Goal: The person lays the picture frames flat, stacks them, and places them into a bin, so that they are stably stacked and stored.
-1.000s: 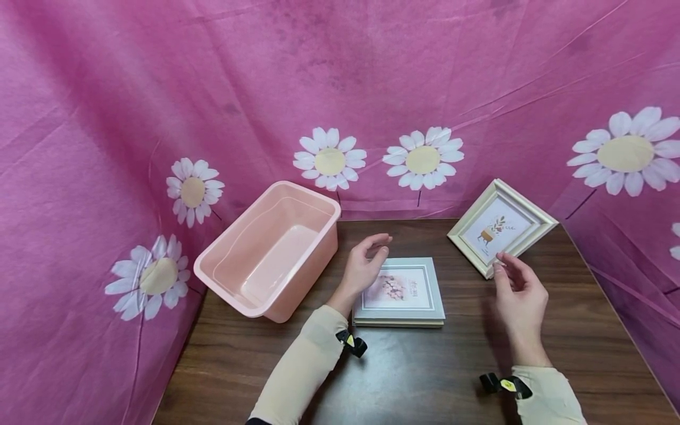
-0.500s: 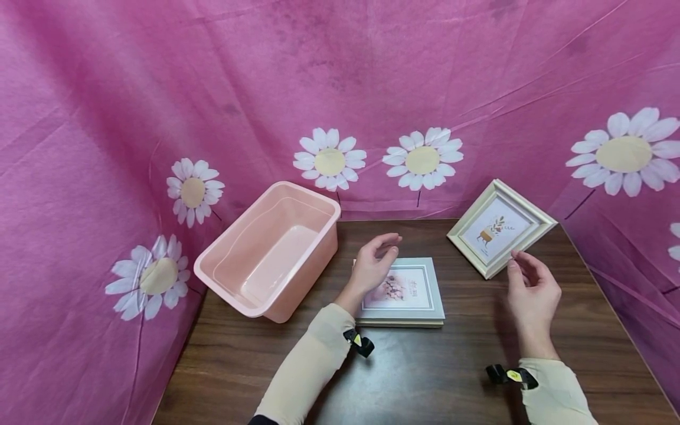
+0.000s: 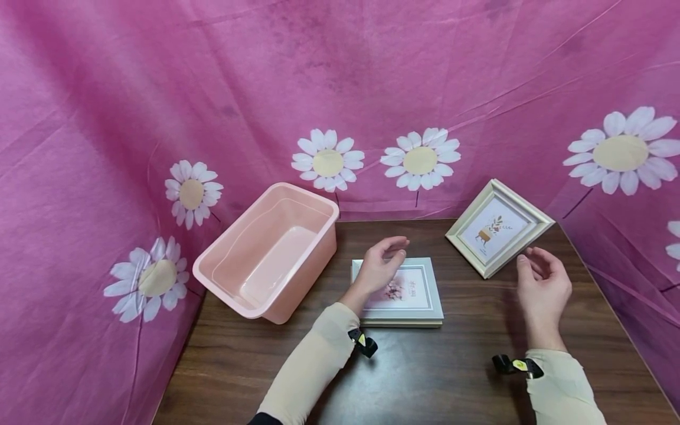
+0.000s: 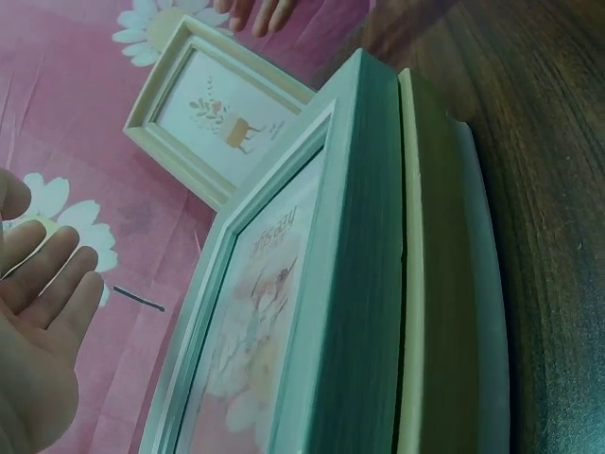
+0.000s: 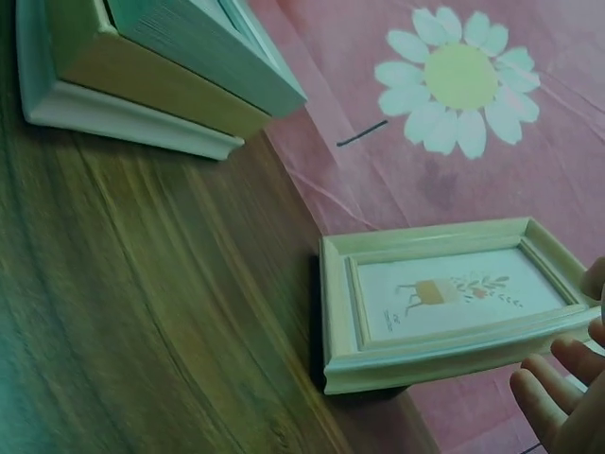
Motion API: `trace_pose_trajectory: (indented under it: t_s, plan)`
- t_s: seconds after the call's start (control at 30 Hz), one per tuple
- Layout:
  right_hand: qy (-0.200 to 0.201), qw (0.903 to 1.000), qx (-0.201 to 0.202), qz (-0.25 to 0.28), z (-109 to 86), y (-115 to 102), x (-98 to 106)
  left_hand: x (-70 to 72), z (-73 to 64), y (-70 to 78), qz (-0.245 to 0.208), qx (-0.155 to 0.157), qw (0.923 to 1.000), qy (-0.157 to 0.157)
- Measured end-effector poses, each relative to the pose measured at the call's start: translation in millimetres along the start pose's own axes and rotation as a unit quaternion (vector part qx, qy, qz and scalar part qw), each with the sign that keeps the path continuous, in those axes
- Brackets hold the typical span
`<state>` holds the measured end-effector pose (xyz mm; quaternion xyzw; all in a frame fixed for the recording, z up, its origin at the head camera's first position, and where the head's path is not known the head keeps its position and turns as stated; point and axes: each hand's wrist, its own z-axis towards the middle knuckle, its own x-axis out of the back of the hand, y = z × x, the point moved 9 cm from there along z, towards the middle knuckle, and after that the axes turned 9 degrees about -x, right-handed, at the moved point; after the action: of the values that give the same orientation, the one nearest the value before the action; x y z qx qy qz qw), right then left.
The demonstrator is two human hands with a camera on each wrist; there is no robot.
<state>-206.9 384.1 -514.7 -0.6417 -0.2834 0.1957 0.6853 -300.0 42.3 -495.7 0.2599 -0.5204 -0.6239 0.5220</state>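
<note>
A cream picture frame [image 3: 494, 229] with a plant drawing stands tilted at the back right of the table. My right hand [image 3: 544, 286], fingers loosely bent, is just beside its lower right edge with nothing held. In the right wrist view the fingers [image 5: 541, 397] come close to the frame's side. My left hand [image 3: 379, 265], relaxed and holding nothing, hovers over the left part of a light blue picture frame [image 3: 425, 298] with a floral print. That frame lies face up on top of a stack; in the left wrist view a yellowish frame [image 4: 440, 265] and a paler one [image 4: 487, 284] show beneath it.
A pink plastic basin [image 3: 305, 274] stands at the left of the dark wood table [image 3: 425, 378], with nothing seen inside. A pink cloth [image 3: 345, 71] printed with daisies hangs behind the table and along both sides.
My left hand has shifted right, further over the stacked frames. My right hand has moved right, from in front of the cream frame's lower corner to beside its lower right edge.
</note>
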Motion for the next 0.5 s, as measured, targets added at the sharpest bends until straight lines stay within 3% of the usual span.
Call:
trace_pose_trajectory:
  t_s: [0.3, 0.5]
  plan:
    - [-0.021, 0.9992, -0.034, -0.011, 14.2, 4, -3, -12.0, 5.4, 1.1, -0.001, 0.005, 0.9998, -0.017]
    - [-0.026, 0.9968, -0.056, -0.05, 26.0, 12, -6, -18.2, 7.6, 0.5, 0.002, 0.011, 0.9996, -0.026]
